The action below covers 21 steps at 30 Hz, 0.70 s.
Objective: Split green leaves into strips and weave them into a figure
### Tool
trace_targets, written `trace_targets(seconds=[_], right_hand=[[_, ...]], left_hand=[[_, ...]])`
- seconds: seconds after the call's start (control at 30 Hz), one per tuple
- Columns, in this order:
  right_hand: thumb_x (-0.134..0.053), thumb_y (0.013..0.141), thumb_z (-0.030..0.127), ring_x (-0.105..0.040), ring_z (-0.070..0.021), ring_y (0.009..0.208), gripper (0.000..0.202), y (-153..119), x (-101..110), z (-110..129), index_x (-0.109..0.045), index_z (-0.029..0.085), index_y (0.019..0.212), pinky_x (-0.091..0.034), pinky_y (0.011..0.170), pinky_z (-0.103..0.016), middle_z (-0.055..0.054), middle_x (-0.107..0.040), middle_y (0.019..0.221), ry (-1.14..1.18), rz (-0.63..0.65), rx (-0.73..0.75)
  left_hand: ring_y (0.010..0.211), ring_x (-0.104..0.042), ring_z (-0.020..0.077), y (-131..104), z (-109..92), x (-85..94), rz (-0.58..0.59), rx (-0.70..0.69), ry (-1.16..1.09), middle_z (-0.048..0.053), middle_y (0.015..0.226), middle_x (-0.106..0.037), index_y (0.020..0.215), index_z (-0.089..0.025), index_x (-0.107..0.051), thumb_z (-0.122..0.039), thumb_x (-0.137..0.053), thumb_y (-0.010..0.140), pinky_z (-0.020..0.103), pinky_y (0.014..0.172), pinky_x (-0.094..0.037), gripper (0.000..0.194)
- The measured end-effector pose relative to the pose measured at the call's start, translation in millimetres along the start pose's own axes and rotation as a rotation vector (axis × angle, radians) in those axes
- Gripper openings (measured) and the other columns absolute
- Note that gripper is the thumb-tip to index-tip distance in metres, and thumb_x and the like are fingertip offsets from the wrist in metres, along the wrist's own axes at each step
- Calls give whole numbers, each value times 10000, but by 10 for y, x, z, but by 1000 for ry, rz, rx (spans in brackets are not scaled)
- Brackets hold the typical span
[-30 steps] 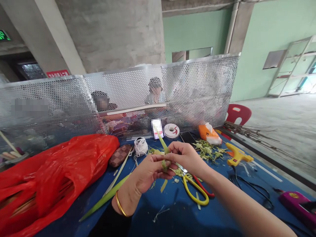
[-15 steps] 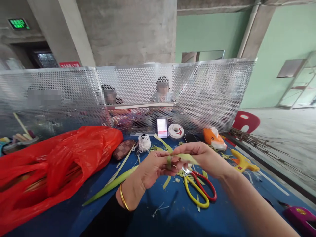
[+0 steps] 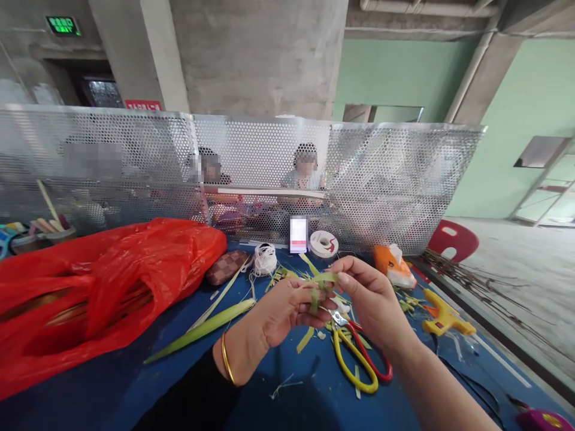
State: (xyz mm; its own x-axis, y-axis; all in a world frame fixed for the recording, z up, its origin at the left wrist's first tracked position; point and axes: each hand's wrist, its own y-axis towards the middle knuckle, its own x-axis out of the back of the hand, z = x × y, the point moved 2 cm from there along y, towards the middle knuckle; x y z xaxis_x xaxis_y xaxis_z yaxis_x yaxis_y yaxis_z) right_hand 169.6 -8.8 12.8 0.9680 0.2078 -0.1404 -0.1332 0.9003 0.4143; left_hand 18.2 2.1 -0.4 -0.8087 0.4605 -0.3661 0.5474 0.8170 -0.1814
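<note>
Over the middle of the table, my left hand (image 3: 285,308) has its fingers closed, with a pale green leaf strip (image 3: 314,299) looped around them. My right hand (image 3: 371,293) pinches a flat end of this strip between thumb and forefinger, just above the left fingertips. Below the hands lie scissors (image 3: 357,362) with one yellow and one red handle, their blades partly hidden. Cut leaf scraps (image 3: 305,340) are strewn around them. A long green leaf (image 3: 202,330) rests left of my left wrist.
A red plastic bag (image 3: 179,251) fills the left side. Behind my hands stand white string (image 3: 265,260), a ribbon spool (image 3: 324,244) and a lit phone (image 3: 298,233). A yellow glue gun (image 3: 447,314) and tissues (image 3: 395,266) lie right. A perforated metal screen (image 3: 381,179) closes the far edge, people beyond.
My right hand has drawn slightly away from the left, pulling the strip's end sideways, where before it stuck out past the right hand. The camera view has shifted a little.
</note>
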Motion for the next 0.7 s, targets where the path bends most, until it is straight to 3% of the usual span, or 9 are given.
trace_targets(seconds=[0.33,0.47,0.6,0.7], right_hand=[[-733,790,339,-546,-143,632,112,-26,128,153,-717,230,814,-468,606,-274,-1,-619,661,-2,48,51],[-661,838,355,-507,-149,629,148,-33,191,215,-694,214,807,-429,577,-278,-11,-590,669,-201,24,97],[-590,855,334,-506,-149,633,178,-21,199,306,-650,197,759,-422,570,-283,-14,-586,704,-492,126,118],[-596,847,324,-535,-157,658,169,-7,190,325,-650,203,743,-454,634,-307,-4,-592,683,-562,159,152]], left_hand=[[599,-630,112,-30,-12,-47,-3,22,-14,61,753,-694,848,-110,-747,-276,-753,717,231,610,-515,211],[600,-621,109,-34,-9,-45,4,13,-24,51,714,-675,806,-107,-735,-252,-750,722,228,612,-505,168],[608,-623,103,-21,4,-30,22,2,-53,67,757,-685,822,-93,-736,-248,-732,737,209,605,-511,177],[608,-628,105,-20,0,-40,1,13,-51,64,739,-682,818,-92,-727,-235,-707,761,208,614,-523,155]])
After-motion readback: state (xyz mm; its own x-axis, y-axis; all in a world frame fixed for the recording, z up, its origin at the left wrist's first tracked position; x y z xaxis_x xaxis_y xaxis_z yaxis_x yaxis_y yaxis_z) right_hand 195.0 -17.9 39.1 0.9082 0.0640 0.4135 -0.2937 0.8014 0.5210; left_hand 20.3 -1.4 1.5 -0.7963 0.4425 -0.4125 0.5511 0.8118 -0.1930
